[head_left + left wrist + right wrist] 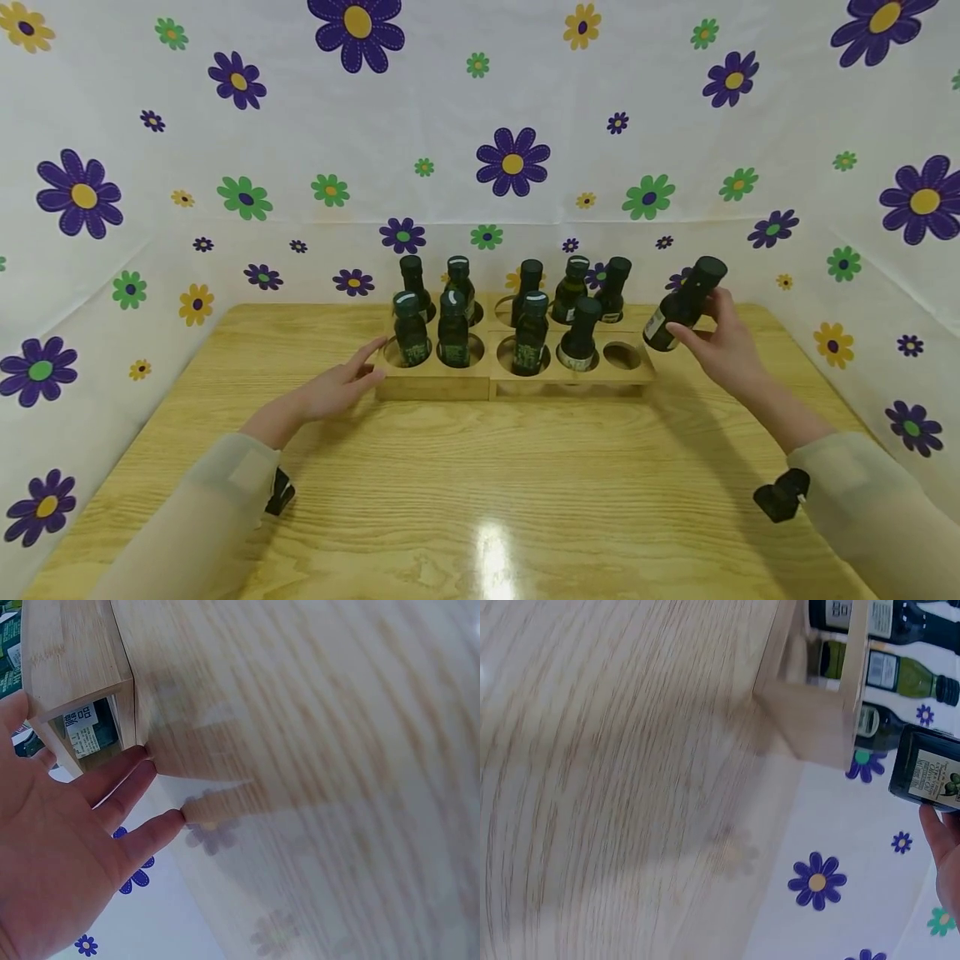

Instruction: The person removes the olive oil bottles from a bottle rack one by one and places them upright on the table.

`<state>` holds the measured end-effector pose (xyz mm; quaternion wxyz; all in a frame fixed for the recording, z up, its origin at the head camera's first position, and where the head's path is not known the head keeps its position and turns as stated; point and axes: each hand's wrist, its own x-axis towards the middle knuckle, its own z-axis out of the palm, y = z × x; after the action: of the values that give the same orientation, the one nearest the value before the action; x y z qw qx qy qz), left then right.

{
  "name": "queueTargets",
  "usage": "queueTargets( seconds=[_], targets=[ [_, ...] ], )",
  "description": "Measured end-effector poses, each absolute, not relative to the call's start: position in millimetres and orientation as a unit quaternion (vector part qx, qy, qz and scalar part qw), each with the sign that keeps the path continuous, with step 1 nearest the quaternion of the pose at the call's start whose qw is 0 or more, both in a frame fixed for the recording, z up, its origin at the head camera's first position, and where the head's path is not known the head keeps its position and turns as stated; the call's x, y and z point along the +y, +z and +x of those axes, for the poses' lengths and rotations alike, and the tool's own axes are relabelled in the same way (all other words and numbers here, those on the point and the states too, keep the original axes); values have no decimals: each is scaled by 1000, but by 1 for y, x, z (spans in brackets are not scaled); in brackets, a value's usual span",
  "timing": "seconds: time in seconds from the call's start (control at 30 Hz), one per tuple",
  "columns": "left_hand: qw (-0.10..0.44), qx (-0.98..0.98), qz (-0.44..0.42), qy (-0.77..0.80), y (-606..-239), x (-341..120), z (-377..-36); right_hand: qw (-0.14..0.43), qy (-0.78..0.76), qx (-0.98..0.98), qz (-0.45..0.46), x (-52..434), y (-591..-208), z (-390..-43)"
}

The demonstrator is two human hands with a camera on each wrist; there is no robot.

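Observation:
A wooden rack (435, 386) with round holes stands at the far middle of the table and holds several dark green bottles (453, 329) upright. My left hand (341, 385) lies with straight fingers against the rack's left front corner; in the left wrist view the left hand (67, 847) is spread beside the rack's end (75, 652). My right hand (720, 346) grips one more dark bottle (684, 304), tilted with its cap up and to the right, in the air just right of the rack. The right wrist view shows that bottle's base and label (930, 776) above my fingers (945, 840).
The rack's front right hole (622, 356) stands empty. The light wooden table (480, 483) stretches bare toward me. A white cloth with flower print (513, 162) walls in the back and both sides.

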<state>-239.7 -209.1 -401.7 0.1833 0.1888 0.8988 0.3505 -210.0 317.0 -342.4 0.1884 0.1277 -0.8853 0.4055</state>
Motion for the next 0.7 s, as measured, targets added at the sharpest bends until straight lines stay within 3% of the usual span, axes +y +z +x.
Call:
queueTargets(
  seconds=[0.7],
  targets=[
    [186,898,183,355,-403,-209,-241,116,373,-920,41,345,-367,-252]
  ],
)
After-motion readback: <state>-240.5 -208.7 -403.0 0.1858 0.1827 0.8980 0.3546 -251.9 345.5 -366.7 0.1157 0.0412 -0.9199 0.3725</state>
